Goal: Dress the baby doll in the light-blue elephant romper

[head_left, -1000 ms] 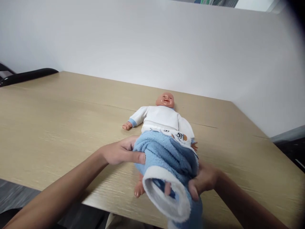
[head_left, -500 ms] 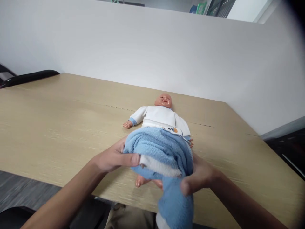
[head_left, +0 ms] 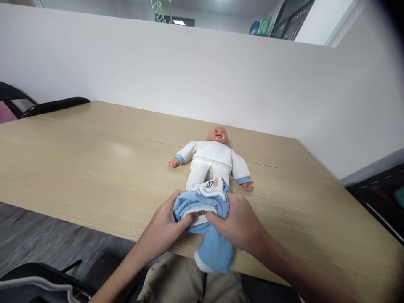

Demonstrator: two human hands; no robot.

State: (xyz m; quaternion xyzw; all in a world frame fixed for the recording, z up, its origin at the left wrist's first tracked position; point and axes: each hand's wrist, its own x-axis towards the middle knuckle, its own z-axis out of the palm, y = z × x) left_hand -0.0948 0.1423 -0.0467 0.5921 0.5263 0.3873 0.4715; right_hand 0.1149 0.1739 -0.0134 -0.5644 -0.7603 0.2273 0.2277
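Note:
A baby doll (head_left: pixel 212 152) lies on its back on the wooden table, its head away from me. It wears a white top with blue cuffs, and its legs look white. Over its lower legs is a bunched blue fleecy garment (head_left: pixel 202 203) with white trim and a cartoon face on it. My left hand (head_left: pixel 168 219) grips the garment's left side, thumb over the white-edged opening. On the other side my right hand (head_left: pixel 235 221) grips it too, the thumbs close together. A blue part with a white end hangs past the table's front edge. The doll's feet are hidden.
The table (head_left: pixel 94 164) meets a white partition wall (head_left: pixel 158 71) at the back. A black chair (head_left: pixel 59 105) stands at the left edge. Another dark chair (head_left: pixel 34 277) is at lower left, and my legs (head_left: pixel 176 282) are below the front edge.
Both hands have come closer together and the garment is bunched tighter, lower on the doll. The doll's white legs now show and its feet are covered.

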